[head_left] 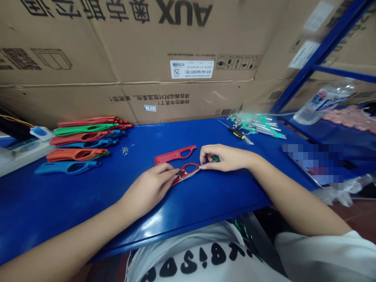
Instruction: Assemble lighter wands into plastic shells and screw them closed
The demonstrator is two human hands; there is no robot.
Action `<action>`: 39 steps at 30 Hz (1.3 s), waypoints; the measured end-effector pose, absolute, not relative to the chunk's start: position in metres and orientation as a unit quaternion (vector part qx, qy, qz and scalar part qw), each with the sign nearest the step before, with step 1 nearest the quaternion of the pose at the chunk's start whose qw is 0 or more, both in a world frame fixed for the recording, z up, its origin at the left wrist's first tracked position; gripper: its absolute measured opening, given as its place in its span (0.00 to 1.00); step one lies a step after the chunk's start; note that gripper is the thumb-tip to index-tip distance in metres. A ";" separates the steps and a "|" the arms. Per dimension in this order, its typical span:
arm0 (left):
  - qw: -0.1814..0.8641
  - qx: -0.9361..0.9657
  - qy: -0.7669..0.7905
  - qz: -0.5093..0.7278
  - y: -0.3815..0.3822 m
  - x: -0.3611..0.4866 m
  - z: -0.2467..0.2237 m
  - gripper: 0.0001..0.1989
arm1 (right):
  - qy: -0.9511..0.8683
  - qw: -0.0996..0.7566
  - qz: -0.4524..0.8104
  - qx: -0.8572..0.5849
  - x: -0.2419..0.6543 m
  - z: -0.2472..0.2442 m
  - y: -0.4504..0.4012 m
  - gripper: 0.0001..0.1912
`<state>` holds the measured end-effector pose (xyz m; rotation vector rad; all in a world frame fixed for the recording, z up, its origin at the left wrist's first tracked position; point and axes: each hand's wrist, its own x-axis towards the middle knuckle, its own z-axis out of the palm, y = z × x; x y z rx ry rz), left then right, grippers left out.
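My left hand (155,184) is closed on a red lighter-handle half (188,174), its hollow side facing up and its fingers pressing inside near the oval opening. A pale wire runs along the inside of this half. At the narrow end, my right hand (225,157) pinches a lighter nozzle tube, mostly hidden by the fingers; its green part (216,158) shows beside the palm. Just behind lies a second red handle half (175,155) flat on the table, touched by neither hand.
Red, green, orange and blue handle halves (78,154) are stacked at left, near small screws (125,150). A yellow-black screwdriver (236,132) and green-ended metal tubes (260,124) lie at back right. A power strip (26,152), plastic bottle (323,100) and cardboard wall (141,51) surround the blue table (117,235).
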<state>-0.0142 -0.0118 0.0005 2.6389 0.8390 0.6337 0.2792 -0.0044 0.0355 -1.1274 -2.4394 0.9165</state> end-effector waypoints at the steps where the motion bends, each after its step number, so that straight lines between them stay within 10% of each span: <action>1: 0.141 0.921 0.292 0.214 -0.012 -0.014 0.000 0.15 | -0.845 0.150 0.317 -0.403 0.279 0.036 -0.004 0.11; 39: 0.155 0.905 0.244 0.313 -0.002 -0.001 -0.004 0.11 | -0.865 0.163 0.274 -0.387 0.291 0.058 -0.011 0.09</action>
